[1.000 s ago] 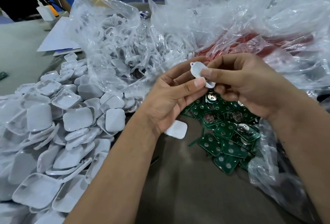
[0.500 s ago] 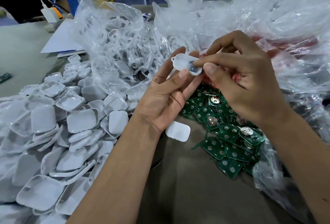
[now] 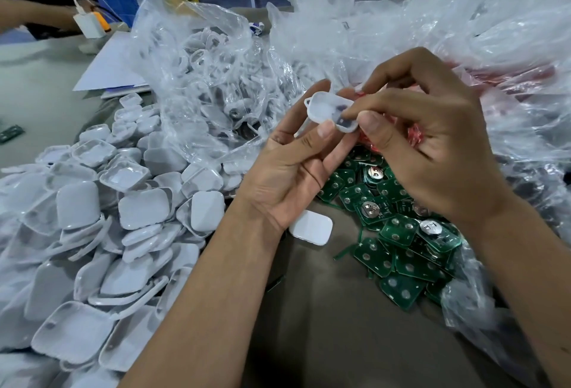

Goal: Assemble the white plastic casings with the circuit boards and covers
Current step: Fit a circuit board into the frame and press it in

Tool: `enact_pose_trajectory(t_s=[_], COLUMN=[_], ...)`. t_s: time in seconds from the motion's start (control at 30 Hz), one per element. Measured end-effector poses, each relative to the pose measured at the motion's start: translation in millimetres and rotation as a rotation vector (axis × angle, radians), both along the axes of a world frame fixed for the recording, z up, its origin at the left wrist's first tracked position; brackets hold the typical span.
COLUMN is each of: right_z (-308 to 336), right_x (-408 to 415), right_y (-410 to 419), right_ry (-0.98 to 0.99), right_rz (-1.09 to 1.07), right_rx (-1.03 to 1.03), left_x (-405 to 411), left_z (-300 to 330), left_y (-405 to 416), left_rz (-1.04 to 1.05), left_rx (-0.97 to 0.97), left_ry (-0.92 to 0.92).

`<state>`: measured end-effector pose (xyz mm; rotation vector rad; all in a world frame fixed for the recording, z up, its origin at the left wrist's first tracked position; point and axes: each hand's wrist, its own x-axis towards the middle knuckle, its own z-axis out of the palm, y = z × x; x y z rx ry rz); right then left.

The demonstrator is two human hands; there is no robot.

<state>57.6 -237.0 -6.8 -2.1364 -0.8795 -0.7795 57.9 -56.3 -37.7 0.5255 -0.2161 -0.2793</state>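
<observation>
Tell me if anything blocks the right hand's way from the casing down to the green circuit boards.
Nothing visible does. The right hand pinches the white casing, held by the left hand, directly above the circuit boards. The boards lie uncovered on the table, with only open air between.

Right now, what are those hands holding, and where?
A small white plastic casing: left hand pinches its near edge, right hand pinches its right end.

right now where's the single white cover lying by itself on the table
In the head view, the lone white cover lies centre frame on the brown table, under the left wrist, just left of the green circuit boards.
</observation>
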Motion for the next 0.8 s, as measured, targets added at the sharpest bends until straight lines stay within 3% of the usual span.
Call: enact_pose_trajectory(t_s=[0.8], right_z=[-2.0], right_x=[-0.1], right_y=[4.3], right_ry=[-0.102], right_rz=[0.035], right_rx=[-0.095], left_x=[1.4], left_z=[-3.6], left_y=[0.2], left_rz=[0.024], left_rx=[0.091], left_ry=[-0.006])
